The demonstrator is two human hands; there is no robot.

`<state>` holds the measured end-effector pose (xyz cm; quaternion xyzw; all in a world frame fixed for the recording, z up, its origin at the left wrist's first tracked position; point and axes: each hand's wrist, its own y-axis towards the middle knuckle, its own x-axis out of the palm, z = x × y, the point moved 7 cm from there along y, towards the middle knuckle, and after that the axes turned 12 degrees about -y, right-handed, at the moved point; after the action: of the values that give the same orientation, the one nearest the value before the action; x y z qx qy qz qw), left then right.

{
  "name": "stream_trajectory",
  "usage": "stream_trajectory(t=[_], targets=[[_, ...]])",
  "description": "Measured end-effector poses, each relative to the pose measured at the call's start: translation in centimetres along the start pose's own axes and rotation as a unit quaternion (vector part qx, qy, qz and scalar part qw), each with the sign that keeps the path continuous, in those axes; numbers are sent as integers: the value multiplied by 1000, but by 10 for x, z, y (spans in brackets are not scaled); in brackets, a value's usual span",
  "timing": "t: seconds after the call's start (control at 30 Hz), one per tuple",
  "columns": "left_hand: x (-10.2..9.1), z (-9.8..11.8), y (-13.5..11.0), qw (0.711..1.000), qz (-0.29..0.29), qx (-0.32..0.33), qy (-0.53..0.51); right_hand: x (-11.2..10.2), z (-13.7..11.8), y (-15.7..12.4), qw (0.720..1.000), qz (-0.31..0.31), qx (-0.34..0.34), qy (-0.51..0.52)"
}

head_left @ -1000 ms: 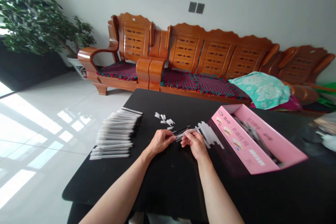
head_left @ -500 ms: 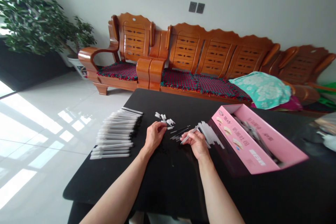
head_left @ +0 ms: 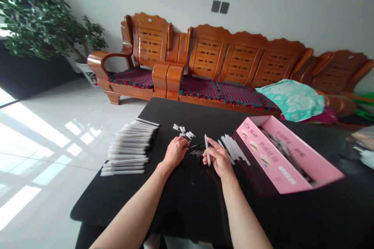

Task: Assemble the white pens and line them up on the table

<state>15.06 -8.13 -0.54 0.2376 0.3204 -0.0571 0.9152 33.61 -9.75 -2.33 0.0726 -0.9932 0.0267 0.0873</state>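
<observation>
My right hand (head_left: 218, 158) grips a pen (head_left: 207, 151) with a pale barrel, held nearly upright with its tip pointing up and away. Curled over the tabletop, my left hand (head_left: 176, 151) has its fingers drawn together; whatever lies under the fingertips is hidden. Just beyond it are several small white pen caps (head_left: 182, 129). Between the hands lie thin dark refills (head_left: 198, 151), partly covered by my right hand. White pen barrels (head_left: 233, 148) lie in a fanned bunch right of that hand. A long row of capped pens (head_left: 128, 146) lies at the left.
A pink box (head_left: 263, 159) holding dark items stands at the right on the black table (head_left: 189, 210). Behind the table runs a wooden sofa (head_left: 209, 54) with a turquoise cloth (head_left: 292, 99) on it. A potted plant (head_left: 58, 27) stands at the back left.
The pen in my right hand has swung from a slanted, low position to nearly upright. My left hand has shifted slightly right, its fingers now curled downward near the caps.
</observation>
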Motion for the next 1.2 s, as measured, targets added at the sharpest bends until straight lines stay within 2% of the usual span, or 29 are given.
stream_trajectory(t=[0.13, 0.33, 0.5, 0.63, 0.73, 1.2], targets=[[-4, -2, -1, 999, 8, -35, 22, -3, 0, 2, 999, 5, -1, 39], [-8, -6, -4, 995, 41, -75, 58, -10, -7, 5, 993, 37, -56, 96], [-13, -5, -1, 991, 82, -66, -79, -14, -7, 6, 993, 55, -64, 88], [-4, -4, -1, 969, 30, -89, -229, -16, -5, 6, 993, 63, -56, 77], [4, -1, -2, 954, -9, -95, -284, -14, -4, 5, 995, 62, -48, 66], [4, 7, -3, 948, -24, -84, -307, -11, -3, 6, 996, 69, -43, 31]])
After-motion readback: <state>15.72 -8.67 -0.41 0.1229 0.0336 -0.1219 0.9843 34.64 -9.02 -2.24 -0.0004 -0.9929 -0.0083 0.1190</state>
